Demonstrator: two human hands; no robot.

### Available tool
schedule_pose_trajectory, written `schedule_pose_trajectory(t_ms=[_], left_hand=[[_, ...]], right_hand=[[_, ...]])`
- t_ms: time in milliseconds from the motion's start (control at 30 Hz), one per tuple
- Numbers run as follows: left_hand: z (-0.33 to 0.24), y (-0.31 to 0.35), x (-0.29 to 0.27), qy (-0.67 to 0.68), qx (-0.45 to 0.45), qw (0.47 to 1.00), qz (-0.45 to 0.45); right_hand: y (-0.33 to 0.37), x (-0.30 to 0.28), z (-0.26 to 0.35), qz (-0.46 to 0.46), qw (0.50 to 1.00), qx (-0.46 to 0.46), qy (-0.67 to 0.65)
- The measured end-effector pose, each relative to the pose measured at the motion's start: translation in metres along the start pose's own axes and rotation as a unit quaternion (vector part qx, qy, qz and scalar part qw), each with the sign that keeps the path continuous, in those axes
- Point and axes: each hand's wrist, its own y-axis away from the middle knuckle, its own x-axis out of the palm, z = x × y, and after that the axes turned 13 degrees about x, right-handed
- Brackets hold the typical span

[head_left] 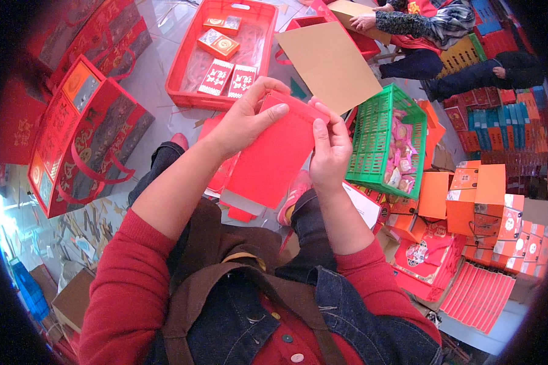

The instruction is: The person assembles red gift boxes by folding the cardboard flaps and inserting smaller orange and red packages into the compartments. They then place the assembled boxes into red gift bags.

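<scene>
A red cardboard box (268, 159) is between my two hands, above my lap. My left hand (249, 118) pinches its far left corner, thumb on top. At the far right corner, my right hand (330, 139) grips the edge with its thumb pressed on the face. A pale grey flap (248, 202) sticks out at the box's near end. More red card lies underneath, partly hidden by the box. Just beyond my hands stands a red plastic tray (175, 91) holding several small red, orange and white boxes (218, 44).
A green crate (371, 143) with pink-wrapped packets (402, 146) stands at the right. Tan cardboard (330, 66) leans behind it. Stacked orange boxes (478, 198) and red folded card (478, 297) fill the right. Large red gift bags (88, 137) stand left. Another person's hand (364, 22) holds card beyond.
</scene>
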Motion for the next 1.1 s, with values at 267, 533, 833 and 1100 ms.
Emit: schedule_pose_trajectory(t_ms=[267, 533, 833, 1100], left_hand=[[-0.001, 0.002, 0.007, -0.026, 0.001, 1.0, -0.011], [-0.009, -0.002, -0.003, -0.036, -0.021, 0.998, 0.053], [-0.008, -0.001, -0.009, -0.045, -0.024, 0.99, 0.13], [0.002, -0.003, -0.015, -0.028, -0.072, 0.994, 0.076]], right_hand=[[0.003, 0.004, 0.01, 0.001, 0.958, -0.117, 0.263], [-0.009, -0.023, 0.026, 0.091, 0.979, 0.169, -0.073], [-0.016, -0.045, 0.028, 0.17, 0.927, 0.308, -0.126], [-0.003, -0.012, 0.011, 0.085, 0.969, 0.191, -0.134]])
